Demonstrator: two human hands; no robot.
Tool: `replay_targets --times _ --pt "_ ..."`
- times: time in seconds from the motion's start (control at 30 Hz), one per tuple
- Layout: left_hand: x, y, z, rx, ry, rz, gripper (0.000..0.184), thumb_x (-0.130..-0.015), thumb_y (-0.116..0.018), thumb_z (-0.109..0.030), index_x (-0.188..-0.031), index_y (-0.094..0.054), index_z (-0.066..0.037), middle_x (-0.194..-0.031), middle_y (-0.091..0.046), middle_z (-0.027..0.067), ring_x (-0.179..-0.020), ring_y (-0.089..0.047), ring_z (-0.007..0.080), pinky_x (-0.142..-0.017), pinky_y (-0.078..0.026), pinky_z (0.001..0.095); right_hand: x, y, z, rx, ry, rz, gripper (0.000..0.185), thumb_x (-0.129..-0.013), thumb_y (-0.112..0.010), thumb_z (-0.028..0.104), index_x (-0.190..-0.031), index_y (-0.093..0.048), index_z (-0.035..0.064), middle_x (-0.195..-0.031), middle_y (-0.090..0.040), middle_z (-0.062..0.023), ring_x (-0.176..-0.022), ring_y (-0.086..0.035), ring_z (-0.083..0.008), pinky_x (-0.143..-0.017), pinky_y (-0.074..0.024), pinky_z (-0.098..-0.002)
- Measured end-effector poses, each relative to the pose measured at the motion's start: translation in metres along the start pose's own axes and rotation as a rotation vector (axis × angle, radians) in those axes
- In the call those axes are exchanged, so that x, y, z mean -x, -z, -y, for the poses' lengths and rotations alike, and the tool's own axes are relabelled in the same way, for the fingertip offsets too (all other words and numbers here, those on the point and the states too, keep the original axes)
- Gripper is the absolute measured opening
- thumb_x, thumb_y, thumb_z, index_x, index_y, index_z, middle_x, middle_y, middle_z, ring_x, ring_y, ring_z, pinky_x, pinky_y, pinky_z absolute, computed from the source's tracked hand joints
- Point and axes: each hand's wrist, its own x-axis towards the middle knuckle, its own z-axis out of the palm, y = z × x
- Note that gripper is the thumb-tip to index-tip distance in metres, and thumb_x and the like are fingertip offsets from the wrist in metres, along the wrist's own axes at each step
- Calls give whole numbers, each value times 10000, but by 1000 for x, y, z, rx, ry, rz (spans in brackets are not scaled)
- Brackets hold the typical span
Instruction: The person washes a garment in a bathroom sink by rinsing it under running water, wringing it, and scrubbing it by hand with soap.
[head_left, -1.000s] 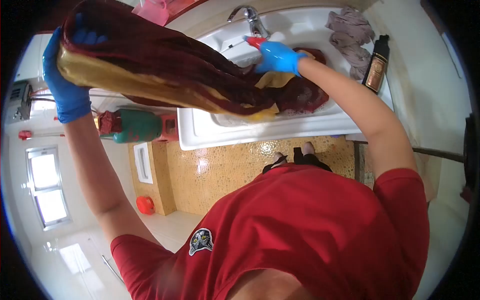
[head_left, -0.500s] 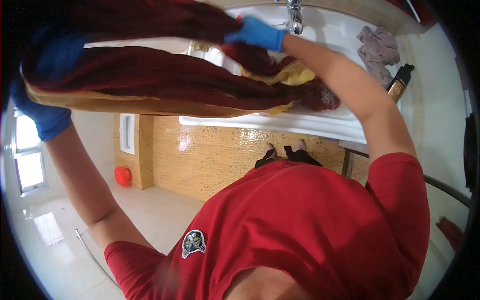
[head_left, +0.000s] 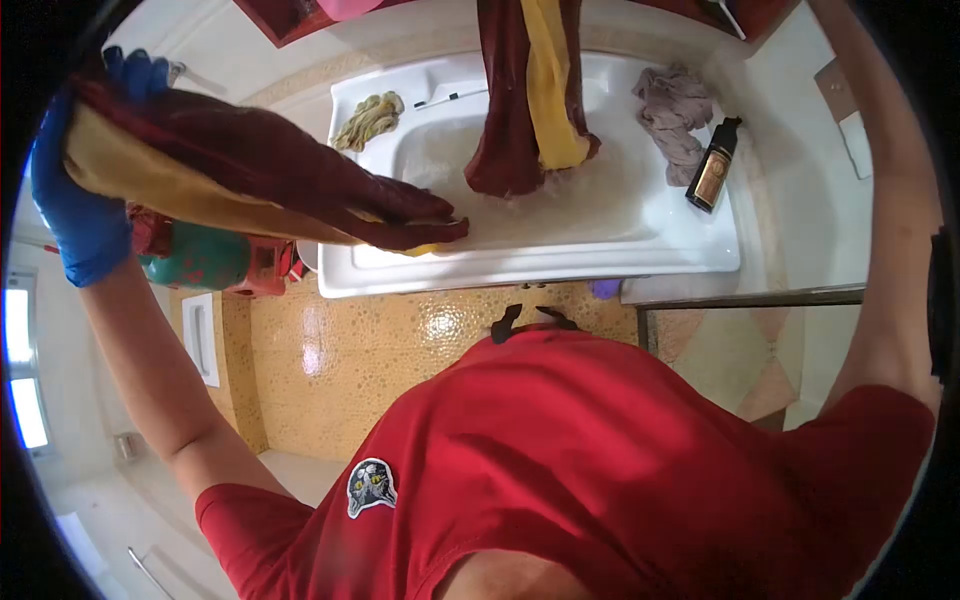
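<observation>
My left hand (head_left: 85,225), in a blue glove, is raised at the far left with its fingers wrapped round a wet-looking maroon-and-yellow cloth (head_left: 270,165). From this hand the cloth slants down to the front rim of the white sink (head_left: 640,260). Another length of maroon and yellow fabric (head_left: 550,90) hangs from the top edge into the cloudy water of the basin. Whether both lengths are one piece cannot be seen. My right forearm reaches up along the right edge, and its hand lies outside the picture.
On the sink's right ledge lie a crumpled greyish cloth (head_left: 675,115) and a dark pump bottle (head_left: 712,170). A yellow-green cloth (head_left: 370,120) and a thin white-and-black stick (head_left: 450,100) rest at the back left. Green and red items (head_left: 205,255) stand below my left hand.
My right hand has gone from above the sink up out of view. The fabric's middle part has lifted with it, uncovering the basin. My left hand keeps its hold at the left.
</observation>
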Motion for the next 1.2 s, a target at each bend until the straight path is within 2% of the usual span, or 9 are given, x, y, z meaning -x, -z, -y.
replay_targets --times 0.03,0.13,0.23,0.33,0.43,0.53,0.63,0.73,1.2 --pt "4 -9 -4 32 69 -71 550 -934 -345 -303 -1299 -346 108 -1274 -442 283 -1198 -439 391 -1067 -272 503 4 14 12 20 10 -23 257 -832 -577 194 -997 -626 4 -917 -664 -103 -832 -625 -198 -773 -486 -330" --pt "-77 63 13 560 323 1192 578 -939 -332 -334 -1329 -306 92 -1315 -400 277 -1239 -390 395 -1077 -256 500 23 54 37 83 22 -99 257 -830 -578 189 -1003 -621 4 -924 -662 -104 -836 -624 -198 -775 -486 -330" --pt "-61 50 12 569 278 1223 584 -945 -312 -353 -1336 -302 80 -1325 -391 267 -1259 -368 387 -1081 -255 488 42 87 43 133 11 -154 257 -829 -579 184 -1009 -617 4 -931 -659 -104 -839 -623 -198 -777 -486 -329" --pt "-2 1 3 -145 -27 89 806 -876 -299 -567 -1384 -239 55 -1408 -289 266 -1315 -284 391 -1113 -179 484 62 114 29 178 -20 -190 258 -828 -579 179 -1015 -613 5 -939 -657 -105 -842 -622 -198 -779 -487 -329" --pt "-60 89 21 535 252 1023 571 -945 -310 -346 -1327 -319 79 -1307 -422 254 -1237 -400 382 -1076 -273 475 79 133 4 227 -66 -202 259 -827 -580 174 -1021 -609 5 -946 -655 -105 -846 -621 -198 -781 -487 -328" --pt "1 21 9 -52 104 10 539 -932 -365 -313 -1312 -353 69 -1279 -460 241 -1204 -441 368 -1065 -301 448 92 137 -34 274 -117 -174 261 -826 -581 169 -1027 -605 5 -953 -652 -106 -849 -620 -198 -783 -487 -328" --pt "-13 63 23 -3 197 299 489 -902 -458 -239 -1292 -396 49 -1246 -502 204 -1168 -484 324 -1042 -340 405 100 127 -78 319 -166 -101 263 -825 -581 165 -1033 -601 5 -960 -650 -107 -852 -619 -197 -785 -487 -327" --pt "1 56 44 -128 245 54 519 -882 -478 -238 -1314 -379 33 -1306 -459 200 -1214 -443 306 -1068 -290 390 106 101 -127 369 -198 18 265 -824 -582 160 -1038 -596 5 -967 -648 -107 -856 -618 -197 -787 -487 -326" --pt "75 86 169 -341 487 502 543 -757 -686 -78 -1251 -467 -17 -1191 -552 96 -1068 -542 177 -918 -444 325 95 -66 -282 557 -204 593 280 -819 -585 137 -1066 -577 5 -1001 -636 -110 -871 -614 -196 -796 -487 -324"
